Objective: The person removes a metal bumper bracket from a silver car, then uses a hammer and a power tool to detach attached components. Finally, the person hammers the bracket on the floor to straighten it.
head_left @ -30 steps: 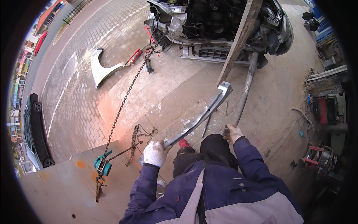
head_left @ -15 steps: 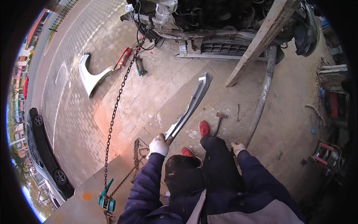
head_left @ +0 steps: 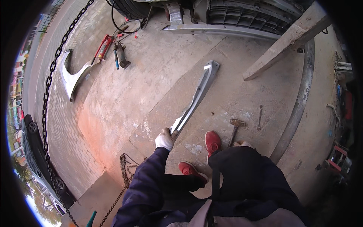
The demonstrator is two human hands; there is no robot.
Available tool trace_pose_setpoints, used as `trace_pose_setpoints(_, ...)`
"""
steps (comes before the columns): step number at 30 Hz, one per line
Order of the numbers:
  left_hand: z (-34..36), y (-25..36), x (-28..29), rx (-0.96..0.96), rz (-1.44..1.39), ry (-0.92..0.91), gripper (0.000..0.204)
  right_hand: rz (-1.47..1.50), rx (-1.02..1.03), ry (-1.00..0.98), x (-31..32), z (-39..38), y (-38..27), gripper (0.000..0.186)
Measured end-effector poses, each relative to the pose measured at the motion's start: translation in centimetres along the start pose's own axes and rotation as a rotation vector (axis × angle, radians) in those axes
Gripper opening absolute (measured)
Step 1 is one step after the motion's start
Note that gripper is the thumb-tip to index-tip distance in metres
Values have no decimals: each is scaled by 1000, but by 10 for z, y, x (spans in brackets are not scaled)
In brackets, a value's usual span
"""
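My left hand (head_left: 165, 139), in a white glove, is closed around the near end of a long silver-grey metal body panel strip (head_left: 194, 99). The strip slants up and away to the right, over the concrete. My right hand (head_left: 242, 144) is low beside my knee, mostly hidden by my dark trouser leg. It is at the lower end of the handle of a hammer (head_left: 237, 122), whose head rests on the floor. Its fingers are too covered to show whether they grip the handle. A small wrench (head_left: 260, 117) lies to the right of the hammer.
A white car fender (head_left: 72, 81), a red jack (head_left: 103, 47) and a dark tool (head_left: 121, 56) lie at far left. A chain (head_left: 46, 102) hangs at left. Ahead are a car's stripped front (head_left: 242, 17), a slanting beam (head_left: 287, 39) and a curved pipe (head_left: 298, 106).
My view has dipped forward and closer to the floor. My right hand has gone from beside my leg down to the hammer handle. My left hand keeps hold of the strip.
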State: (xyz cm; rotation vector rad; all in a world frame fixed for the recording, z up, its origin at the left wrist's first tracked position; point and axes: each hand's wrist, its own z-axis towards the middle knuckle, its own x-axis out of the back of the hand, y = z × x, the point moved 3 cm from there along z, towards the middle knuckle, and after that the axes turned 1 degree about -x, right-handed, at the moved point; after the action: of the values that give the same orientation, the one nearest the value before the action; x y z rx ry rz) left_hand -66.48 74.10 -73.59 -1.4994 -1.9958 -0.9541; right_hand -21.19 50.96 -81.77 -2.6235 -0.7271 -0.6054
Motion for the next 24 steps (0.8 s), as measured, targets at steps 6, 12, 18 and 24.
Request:
trace_pose_setpoints(6, 73, -39, -76, -62, -19, -3, 54, -29, -103, 27, -32, 30, -36, 52)
trace_pose_setpoints(12, 96, -14, -66, -41, 195, 175, 43, -5, -73, 93, -42, 33, -32, 49)
trace_pose_setpoints(18, 75, 25, -89, -249, 268, 94, 77, 2, -64, 115, -42, 42, -26, 46)
trace_pose_setpoints(24, 96, 3, -116, -195, 300, 103, 80, -8, -50, 144, -34, 51, -33, 43)
